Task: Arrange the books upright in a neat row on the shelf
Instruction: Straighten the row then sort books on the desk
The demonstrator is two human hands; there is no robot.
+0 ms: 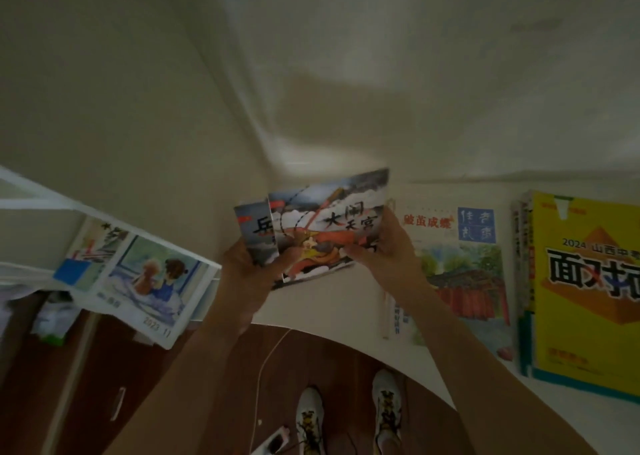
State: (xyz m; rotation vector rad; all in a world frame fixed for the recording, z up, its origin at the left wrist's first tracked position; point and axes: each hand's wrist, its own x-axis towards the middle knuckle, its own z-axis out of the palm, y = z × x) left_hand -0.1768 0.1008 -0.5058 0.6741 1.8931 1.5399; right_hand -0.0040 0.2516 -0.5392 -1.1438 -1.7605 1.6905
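Head view: both hands up over the white desk (311, 311), holding two thin picture booklets. Left hand (247, 267) grips the rear grey booklet (252, 233) at its lower edge; right hand (388, 247) pinches the right edge of the front Monkey King booklet (329, 226), thumb on the cover. Booklets overlap, tilted, not yet on any shelf. More books lie flat on the right: an illustrated book (460, 267) and, further right, a yellow workbook (585, 281). White shelf (41, 205) on the left, magazines (145, 281) lying on it. Judgement: booklets are light, floppy, glossy; they'll slump upright without support. Grip near the spine, square the edges first.
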